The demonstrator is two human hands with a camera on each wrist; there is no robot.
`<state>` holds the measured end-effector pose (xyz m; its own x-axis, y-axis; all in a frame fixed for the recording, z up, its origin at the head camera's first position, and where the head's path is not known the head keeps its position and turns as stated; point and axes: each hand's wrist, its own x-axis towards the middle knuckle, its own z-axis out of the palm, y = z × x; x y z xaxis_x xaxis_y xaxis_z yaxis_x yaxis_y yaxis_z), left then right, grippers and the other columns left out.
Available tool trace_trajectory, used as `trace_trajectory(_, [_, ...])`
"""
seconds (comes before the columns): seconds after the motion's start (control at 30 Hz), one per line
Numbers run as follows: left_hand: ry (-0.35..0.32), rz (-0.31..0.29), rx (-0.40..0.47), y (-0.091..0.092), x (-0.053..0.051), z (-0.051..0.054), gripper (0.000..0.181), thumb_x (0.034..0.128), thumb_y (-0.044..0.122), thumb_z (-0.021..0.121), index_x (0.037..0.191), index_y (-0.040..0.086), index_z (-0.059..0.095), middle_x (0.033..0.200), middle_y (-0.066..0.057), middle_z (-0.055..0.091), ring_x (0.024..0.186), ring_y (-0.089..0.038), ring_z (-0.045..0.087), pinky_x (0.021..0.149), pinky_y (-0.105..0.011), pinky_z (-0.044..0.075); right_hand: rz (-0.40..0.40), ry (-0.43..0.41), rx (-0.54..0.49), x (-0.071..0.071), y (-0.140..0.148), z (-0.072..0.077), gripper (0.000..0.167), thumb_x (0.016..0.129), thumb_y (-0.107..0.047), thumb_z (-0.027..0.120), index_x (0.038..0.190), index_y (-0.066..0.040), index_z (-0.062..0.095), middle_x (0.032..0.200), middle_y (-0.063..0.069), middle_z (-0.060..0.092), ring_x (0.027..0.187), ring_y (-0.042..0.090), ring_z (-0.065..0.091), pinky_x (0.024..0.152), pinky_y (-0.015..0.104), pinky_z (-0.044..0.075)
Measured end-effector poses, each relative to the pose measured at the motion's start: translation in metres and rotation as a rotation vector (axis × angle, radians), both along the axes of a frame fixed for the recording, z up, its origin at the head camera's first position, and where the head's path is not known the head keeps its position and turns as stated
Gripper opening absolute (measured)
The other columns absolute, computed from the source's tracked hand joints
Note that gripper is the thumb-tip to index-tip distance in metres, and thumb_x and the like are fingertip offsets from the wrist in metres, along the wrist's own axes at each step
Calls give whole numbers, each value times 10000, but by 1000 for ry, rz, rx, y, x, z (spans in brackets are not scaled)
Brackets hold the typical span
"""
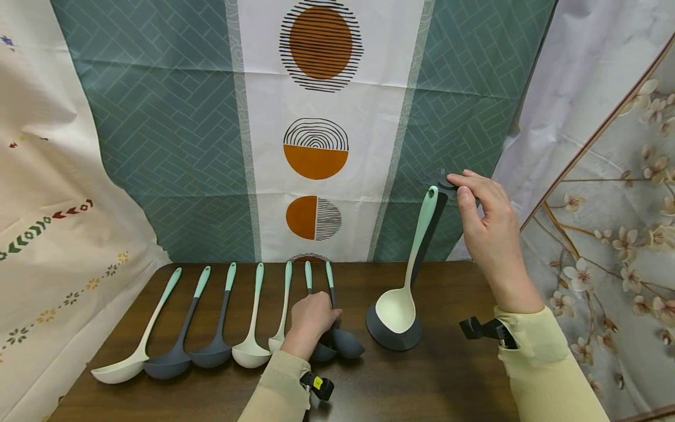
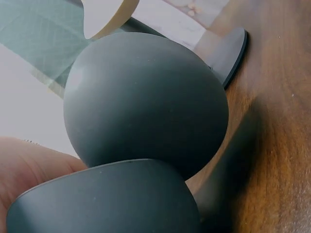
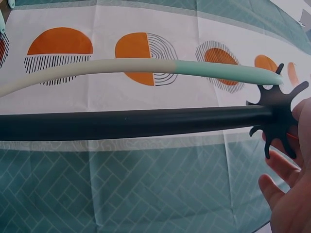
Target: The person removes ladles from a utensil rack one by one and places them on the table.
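Note:
My left hand (image 1: 310, 316) grips a dark grey ladle (image 1: 348, 344) with a mint handle end, low over the table. A second dark ladle (image 1: 323, 353) is right beside it, partly hidden by the hand. Their rounded bowls fill much of the left wrist view, one bowl (image 2: 146, 102) behind the other. To the right stands a dark utensil stand (image 1: 390, 341) with a round base. A white ladle (image 1: 396, 310) hangs from it by its mint handle. The stand's hooked top (image 3: 277, 114) is pinched between my right hand's (image 1: 490, 228) thumb and fingers.
Several ladles lie in a row on the brown table (image 1: 448, 381) to the left, among them a white ladle (image 1: 123, 368) at the end and a dark ladle (image 1: 167, 364) beside it. A patterned curtain (image 1: 158, 146) hangs behind the table.

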<state>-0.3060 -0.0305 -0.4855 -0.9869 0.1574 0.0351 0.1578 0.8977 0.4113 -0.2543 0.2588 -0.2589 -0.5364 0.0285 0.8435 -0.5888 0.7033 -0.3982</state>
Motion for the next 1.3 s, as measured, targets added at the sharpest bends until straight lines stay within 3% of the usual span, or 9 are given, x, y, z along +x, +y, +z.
trace_trajectory(0.53, [-4,-14,-1,-2,-1,0,506,1012,366,829,594,187,608,531,40,448,495,-163,468,499,-346,360,-9,-13,-6,0,-1,0,297,1153,-193,602,1386,-151,781,1438,48,716,1481,224,529,1194,455,401])
trace_trajectory(0.77, [1,-9,10,-2,1,6,508,1031,360,806,609,180,588,544,29,461,498,-171,485,495,-344,362,-6,-3,-7,-1,-1,0,292,1149,-177,608,1378,-147,785,1418,71,727,1468,224,542,1188,404,400])
trace_trajectory(0.9, [34,-13,39,-3,0,11,410,1050,333,781,699,174,640,593,18,518,535,-177,516,518,-352,386,-11,-3,-5,-2,0,0,292,1149,-181,608,1379,-151,785,1422,58,726,1466,222,543,1185,416,406])
trace_trajectory(1.1, [95,-31,76,-3,4,24,178,1062,308,769,964,159,781,722,36,631,593,-159,559,552,-366,455,-14,-3,-4,-1,0,0,293,1153,-195,604,1380,-154,785,1423,50,725,1470,215,541,1193,443,407])
trace_trajectory(1.3, [171,-54,101,-1,14,38,174,1064,306,767,1118,147,809,897,6,732,678,-163,633,613,-389,529,-2,7,-9,-2,0,0,288,1149,-182,610,1373,-152,789,1408,58,733,1465,225,547,1198,389,393])
